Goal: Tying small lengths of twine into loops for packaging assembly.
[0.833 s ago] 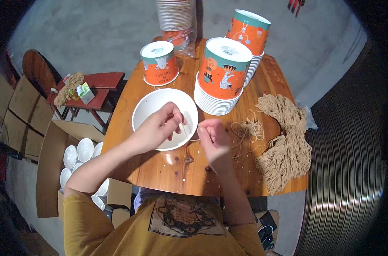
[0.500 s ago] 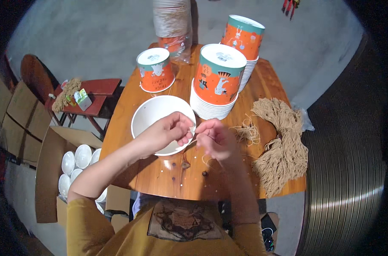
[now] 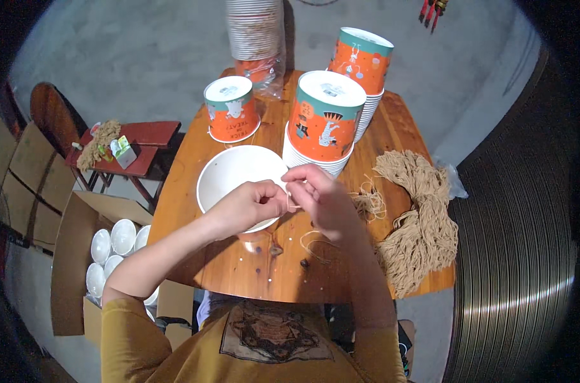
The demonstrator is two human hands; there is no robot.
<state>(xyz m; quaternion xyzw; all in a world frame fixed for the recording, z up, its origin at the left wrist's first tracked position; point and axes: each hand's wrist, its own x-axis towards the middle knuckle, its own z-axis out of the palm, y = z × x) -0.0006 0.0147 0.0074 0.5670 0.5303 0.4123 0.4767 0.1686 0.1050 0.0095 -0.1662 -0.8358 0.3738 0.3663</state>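
A paper bucket (image 3: 229, 175) lies tipped on the wooden table with its white inside facing me. At its right rim, my left hand (image 3: 255, 205) is closed, thumb and fingers pinching a thin beige string (image 3: 292, 203). My right hand (image 3: 320, 199) meets it there, its fingertips closed on the same string. A loose length of string curls on the table below my right hand. The fingers hide the exact spot where string and rim meet.
Orange-and-green paper buckets stand upside down behind: a single one (image 3: 231, 118) and stacks (image 3: 326, 124). To the right lie a tangle of string (image 3: 368, 203) and a thick beige string bundle (image 3: 424, 217). A cardboard box (image 3: 69, 268) of white buckets sits at lower left.
My right hand has turned and shifted slightly up and left, its fingers now over the left fingertips. My left hand has lowered slightly. The loose string below has spread into a wider curl.
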